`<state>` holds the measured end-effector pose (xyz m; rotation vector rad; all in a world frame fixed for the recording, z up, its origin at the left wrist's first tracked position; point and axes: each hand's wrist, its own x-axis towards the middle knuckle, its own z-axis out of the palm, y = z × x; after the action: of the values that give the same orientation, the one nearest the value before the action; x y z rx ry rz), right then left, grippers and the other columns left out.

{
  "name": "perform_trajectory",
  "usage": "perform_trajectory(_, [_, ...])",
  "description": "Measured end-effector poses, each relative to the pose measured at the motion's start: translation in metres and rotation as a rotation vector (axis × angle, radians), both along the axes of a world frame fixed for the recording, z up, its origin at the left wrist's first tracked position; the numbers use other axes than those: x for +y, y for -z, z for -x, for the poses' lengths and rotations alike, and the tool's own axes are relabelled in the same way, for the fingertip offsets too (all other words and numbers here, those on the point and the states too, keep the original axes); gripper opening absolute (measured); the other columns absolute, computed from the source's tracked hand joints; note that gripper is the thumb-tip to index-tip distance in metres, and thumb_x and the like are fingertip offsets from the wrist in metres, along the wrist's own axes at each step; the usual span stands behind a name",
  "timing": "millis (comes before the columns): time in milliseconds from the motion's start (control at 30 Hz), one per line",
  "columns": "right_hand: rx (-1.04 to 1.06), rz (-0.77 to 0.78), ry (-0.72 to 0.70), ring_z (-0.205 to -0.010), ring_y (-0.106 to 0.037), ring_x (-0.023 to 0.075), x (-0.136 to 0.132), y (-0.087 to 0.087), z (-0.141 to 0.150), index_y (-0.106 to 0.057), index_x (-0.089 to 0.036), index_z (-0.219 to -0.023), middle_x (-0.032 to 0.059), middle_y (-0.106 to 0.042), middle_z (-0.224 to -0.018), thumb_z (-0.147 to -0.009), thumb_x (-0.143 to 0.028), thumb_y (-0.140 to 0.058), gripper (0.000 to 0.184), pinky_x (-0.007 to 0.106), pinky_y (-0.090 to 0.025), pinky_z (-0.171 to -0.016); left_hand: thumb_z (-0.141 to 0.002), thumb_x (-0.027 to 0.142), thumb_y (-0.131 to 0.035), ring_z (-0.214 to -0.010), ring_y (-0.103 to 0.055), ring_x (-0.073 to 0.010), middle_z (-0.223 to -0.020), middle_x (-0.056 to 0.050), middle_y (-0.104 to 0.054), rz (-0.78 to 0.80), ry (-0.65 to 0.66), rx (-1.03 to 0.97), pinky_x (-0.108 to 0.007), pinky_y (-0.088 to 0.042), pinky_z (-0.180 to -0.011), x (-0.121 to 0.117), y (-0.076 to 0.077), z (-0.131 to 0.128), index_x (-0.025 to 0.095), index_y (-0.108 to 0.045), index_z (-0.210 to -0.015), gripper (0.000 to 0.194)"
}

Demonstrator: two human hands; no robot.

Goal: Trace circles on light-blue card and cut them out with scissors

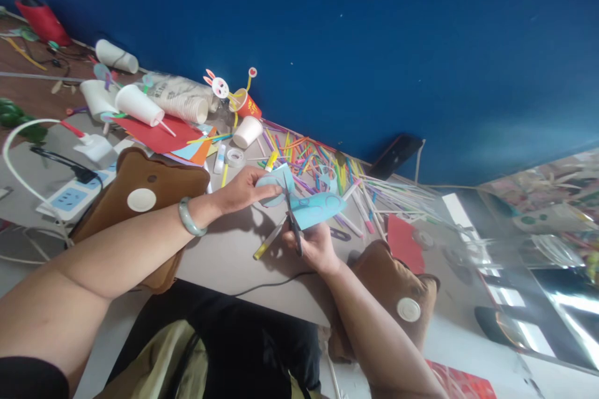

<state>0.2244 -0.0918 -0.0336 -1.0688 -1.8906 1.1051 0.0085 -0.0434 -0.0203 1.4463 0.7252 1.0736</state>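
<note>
My left hand [246, 190] pinches a light blue sheet of paper [321, 207] by its left part, thumb on top. Round outlines are drawn across the sheet's right part. Black-handled scissors [294, 224] are in my right hand [316, 246], fingers wrapped round the handles. Their blades point away from me and lie across the paper, just right of my left thumb. Beneath my hands, a yellow-ended marker [269, 240] lies on the grey table [219, 268]. Another yellow marker [271, 161] is just beyond my left hand.
Colourful sticks [304, 159] are strewn along the blue wall [327, 43]. White paper cups [139, 106], a red cup [246, 105] with a rabbit figure and a tape roll [234, 158] stand left. Brown cushion-like pouches [159, 181] flank my arms; a power strip [77, 190] sits far left.
</note>
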Motion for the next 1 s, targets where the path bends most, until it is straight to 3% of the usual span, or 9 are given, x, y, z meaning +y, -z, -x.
perform_trajectory(267, [0.023, 0.029, -0.034, -0.054, -0.053, 0.0143, 0.0000, -0.0031, -0.0005, -0.060, -0.019, -0.058, 0.0003, -0.055, -0.051, -0.080, -0.055, -0.074, 0.045, 0.026, -0.042, -0.053, -0.080, 0.036, -0.068, -0.054, -0.040, -0.0073, -0.056, 0.003, -0.045, -0.065, -0.034, 0.052, -0.020, -0.033, -0.051, -0.0008, -0.0049, 0.0013, 0.015, -0.050, -0.056, 0.037])
perform_trajectory(633, [-0.009, 0.010, -0.003, -0.058, -0.058, 0.0163, 0.0002, -0.0011, -0.0019, -0.061, -0.019, -0.057, 0.0012, -0.058, -0.051, -0.079, -0.054, -0.075, 0.044, 0.025, -0.045, -0.054, -0.080, 0.038, -0.069, -0.055, -0.039, -0.0078, -0.057, 0.003, -0.043, -0.064, -0.038, 0.066, -0.021, -0.032, -0.052, 0.0007, -0.0030, 0.0023, 0.015, -0.050, -0.056, 0.038])
perform_trajectory(1000, [0.008, 0.061, 0.008, -0.050, -0.052, 0.0134, -0.0016, -0.0073, 0.0019, -0.059, -0.020, -0.057, -0.0002, -0.057, -0.049, -0.079, -0.055, -0.074, 0.044, 0.026, -0.046, -0.051, -0.079, 0.038, -0.068, -0.055, -0.040, -0.0080, -0.056, 0.003, -0.044, -0.045, -0.038, 0.056, -0.022, -0.033, -0.053, 0.0007, -0.0023, 0.0025, 0.015, -0.050, -0.056, 0.037])
